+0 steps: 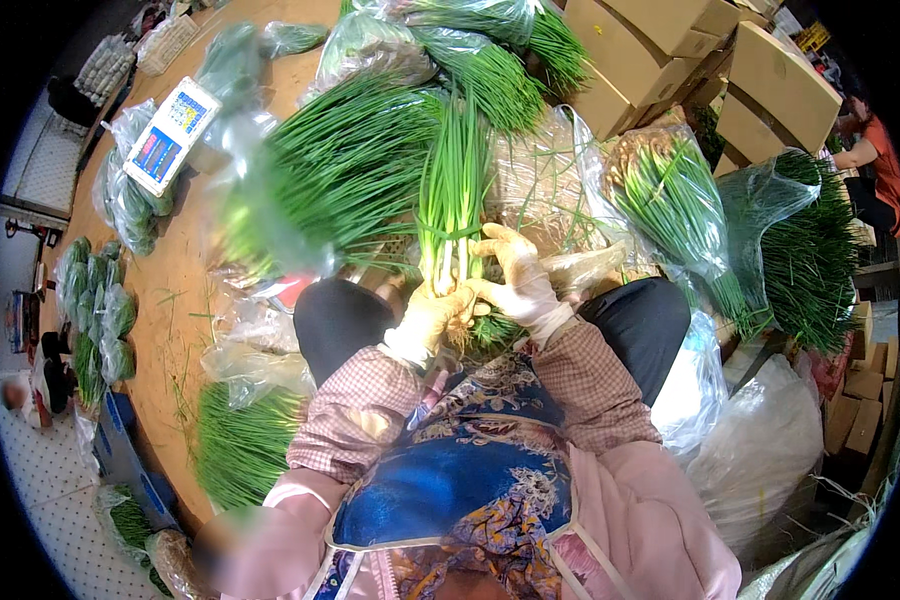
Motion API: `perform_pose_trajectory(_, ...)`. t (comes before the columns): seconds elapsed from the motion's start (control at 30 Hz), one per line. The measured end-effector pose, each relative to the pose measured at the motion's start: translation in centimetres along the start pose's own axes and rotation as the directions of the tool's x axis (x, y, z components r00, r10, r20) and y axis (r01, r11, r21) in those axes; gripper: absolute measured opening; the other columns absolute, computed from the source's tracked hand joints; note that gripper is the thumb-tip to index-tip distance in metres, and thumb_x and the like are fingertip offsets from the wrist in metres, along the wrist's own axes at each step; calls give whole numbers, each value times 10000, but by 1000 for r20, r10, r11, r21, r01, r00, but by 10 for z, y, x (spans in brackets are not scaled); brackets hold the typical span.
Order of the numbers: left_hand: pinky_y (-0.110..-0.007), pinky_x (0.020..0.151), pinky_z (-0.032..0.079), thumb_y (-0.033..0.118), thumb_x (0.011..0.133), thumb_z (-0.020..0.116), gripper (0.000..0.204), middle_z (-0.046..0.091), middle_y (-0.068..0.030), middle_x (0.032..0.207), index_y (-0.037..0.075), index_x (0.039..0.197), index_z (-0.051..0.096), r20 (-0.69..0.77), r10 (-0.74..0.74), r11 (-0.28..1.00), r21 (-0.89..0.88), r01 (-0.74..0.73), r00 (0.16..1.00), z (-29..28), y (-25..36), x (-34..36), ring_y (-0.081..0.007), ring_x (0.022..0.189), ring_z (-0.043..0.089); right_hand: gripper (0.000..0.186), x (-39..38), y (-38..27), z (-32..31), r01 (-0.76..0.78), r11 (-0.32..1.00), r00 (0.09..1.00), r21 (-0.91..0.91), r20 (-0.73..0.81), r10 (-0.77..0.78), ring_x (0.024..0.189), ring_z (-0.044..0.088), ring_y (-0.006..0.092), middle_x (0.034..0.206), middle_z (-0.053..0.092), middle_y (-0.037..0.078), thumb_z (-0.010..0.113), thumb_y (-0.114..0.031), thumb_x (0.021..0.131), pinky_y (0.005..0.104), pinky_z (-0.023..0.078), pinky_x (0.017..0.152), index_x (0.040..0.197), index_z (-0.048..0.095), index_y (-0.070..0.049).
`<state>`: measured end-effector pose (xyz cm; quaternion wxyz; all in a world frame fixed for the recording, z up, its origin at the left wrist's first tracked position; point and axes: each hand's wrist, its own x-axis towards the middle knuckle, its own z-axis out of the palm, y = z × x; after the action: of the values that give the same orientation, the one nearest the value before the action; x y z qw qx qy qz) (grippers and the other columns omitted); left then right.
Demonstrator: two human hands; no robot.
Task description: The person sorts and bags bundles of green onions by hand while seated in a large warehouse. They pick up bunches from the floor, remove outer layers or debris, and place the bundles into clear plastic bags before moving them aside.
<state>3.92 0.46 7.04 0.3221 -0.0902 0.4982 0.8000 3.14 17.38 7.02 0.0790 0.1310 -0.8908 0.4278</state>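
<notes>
My left hand [428, 318], in a pale glove, is closed round the white root end of an upright bundle of green onions [448, 170], with loose roots below it. A dark green band [448, 234] circles the stalks. My right hand [515, 280], also gloved, grips at the bundle's right side, index finger curled near the band and thumb beside my left hand. A large pile of green onions [350, 165] lies just left of the bundle, partly blurred. Short greens [495, 328] show beneath my right hand.
Bagged onions [660, 200] and dark greens [805, 255] lie right, below cardboard boxes [780, 95]. A co-worker in orange [875, 170] is at far right. A scale [170, 135] and bagged bundles [100, 310] are on the left of the wooden surface [155, 380]; loose greens [245, 445] lie lower left.
</notes>
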Motion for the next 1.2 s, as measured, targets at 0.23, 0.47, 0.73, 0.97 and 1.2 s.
perform_pose_trajectory(0.23, -203, 471, 408, 53, 867, 558, 178, 609, -52, 768, 8, 1039, 555, -14, 205, 975, 90, -203, 979, 0, -9, -8, -108, 553, 531, 342, -5, -16, 13, -119, 980, 986, -163, 100, 136, 1238, 340, 369, 1272, 455, 191, 711, -150, 656, 423, 307, 1021, 985, 639, -94)
perform_pose_trajectory(0.47, -227, 521, 485, 110, 891, 519, 236, 623, -194, 1001, -6, 1096, 500, 73, 126, 990, 56, -130, 989, -6, 0, -7, -219, 764, 647, 62, 3, 34, -14, 80, 921, 911, -381, -347, -223, 1025, 536, 286, 986, 627, 89, 592, -123, 820, 409, 416, 940, 828, 644, -90)
perform_pose_trajectory(0.73, -202, 509, 471, 46, 882, 500, 265, 618, -188, 1017, 5, 1142, 471, 70, 44, 999, -9, -43, 997, -2, 4, -5, -225, 778, 650, 449, -14, 84, -88, -267, 952, 658, 150, -693, 294, 1049, 489, 280, 1114, 526, 177, 649, -219, 798, 373, 358, 954, 1166, 506, -6)
perform_pose_trajectory(0.97, -224, 574, 508, -1, 863, 523, 307, 632, -133, 961, 32, 1164, 466, 34, 57, 993, 98, -60, 998, 0, -23, 16, -202, 766, 644, 361, 21, 21, 10, -79, 981, 996, -180, -60, 70, 1177, 412, 273, 1156, 543, 90, 676, -260, 756, 381, 306, 1044, 1054, 587, -77)
perform_pose_trajectory(1.2, -318, 620, 546, 150, 885, 522, 304, 595, -226, 1057, -15, 1134, 468, 177, 42, 985, -171, -12, 983, 7, 6, 5, -281, 842, 647, 188, 30, 92, -73, -412, 892, 870, 187, -209, 446, 748, 616, 221, 935, 645, 102, 588, -128, 829, 314, 508, 724, 1007, 628, -82)
